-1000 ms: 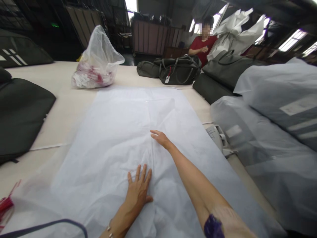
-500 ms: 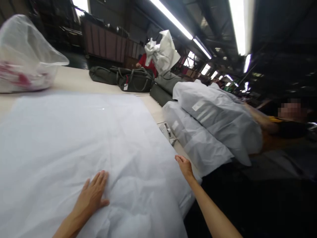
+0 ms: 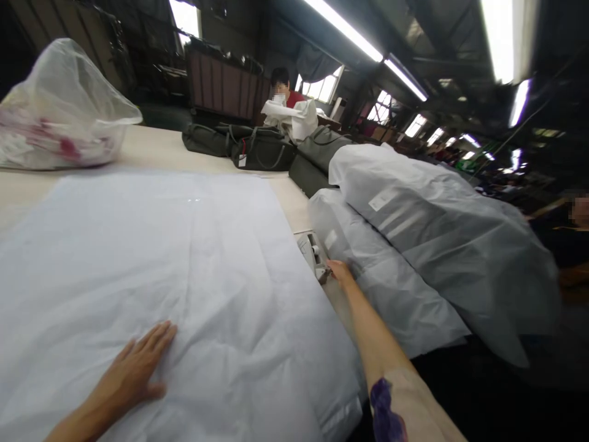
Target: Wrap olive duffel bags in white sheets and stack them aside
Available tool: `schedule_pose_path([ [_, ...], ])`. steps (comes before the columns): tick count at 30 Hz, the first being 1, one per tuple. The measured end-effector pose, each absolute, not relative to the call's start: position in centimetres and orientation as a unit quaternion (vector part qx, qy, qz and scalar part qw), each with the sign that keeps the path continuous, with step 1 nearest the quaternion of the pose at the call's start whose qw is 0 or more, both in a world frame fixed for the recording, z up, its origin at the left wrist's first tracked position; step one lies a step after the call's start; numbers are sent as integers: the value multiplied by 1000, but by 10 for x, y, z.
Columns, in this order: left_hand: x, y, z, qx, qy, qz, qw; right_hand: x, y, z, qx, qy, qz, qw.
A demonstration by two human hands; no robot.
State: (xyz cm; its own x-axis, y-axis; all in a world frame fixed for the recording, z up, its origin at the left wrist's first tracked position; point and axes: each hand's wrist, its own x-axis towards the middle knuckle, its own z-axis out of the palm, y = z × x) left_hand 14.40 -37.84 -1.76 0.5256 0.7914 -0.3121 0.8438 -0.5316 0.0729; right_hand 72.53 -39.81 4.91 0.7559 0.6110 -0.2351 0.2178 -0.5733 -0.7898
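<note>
A large white plastic bag [image 3: 221,270] lies spread over the table in front of me, wrinkled toward the near side. My left hand [image 3: 140,359] rests flat on it, fingers stretched out and thumb apart. Past the bag's right edge, my right hand [image 3: 338,270] has its fingers closed at the near end of a small white-and-grey device [image 3: 311,250]. That device sits in the gap between the white bag and the wrapped bundles; its exact kind is unclear. My right fingertips are partly hidden.
Two bundles in translucent plastic, a lower one [image 3: 377,270] and a bigger one [image 3: 427,215], lie to the right. Dark green bags [image 3: 262,147] stand along the table's far side. A clear sack [image 3: 69,116] sits far left. People [image 3: 294,98] are in the background.
My right hand has reached forward from the white bag's right edge to the small device. My left hand appears lower and further left on the bag. The camera view has shifted.
</note>
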Motion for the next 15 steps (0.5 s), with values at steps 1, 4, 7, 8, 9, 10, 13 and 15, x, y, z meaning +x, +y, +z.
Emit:
schedule_pose_path([
  [1, 144, -379, -19, 864, 477, -119, 104, 727, -395, 46, -847, -233, 274, 392],
  [4, 143, -381, -20, 861, 484, -120, 103, 724, -392, 41, -834, -203, 315, 404],
  [7, 141, -383, -20, 865, 479, -101, 113, 718, -401, 43, -820, -188, 298, 450],
  [8, 141, -383, -20, 866, 477, -95, 115, 716, -406, 43, -815, -185, 286, 469],
  [9, 141, -384, -20, 866, 477, -92, 116, 714, -412, 43, -810, -181, 275, 485],
  [10, 141, -384, -20, 866, 478, -93, 116, 713, -419, 43, -806, -177, 267, 497],
  [13, 143, -384, -14, 860, 483, -110, 124, 710, -436, 36, -800, -162, 277, 506],
  [15, 147, -384, -4, 853, 488, -123, 136, 707, -447, 29, -803, -154, 294, 495],
])
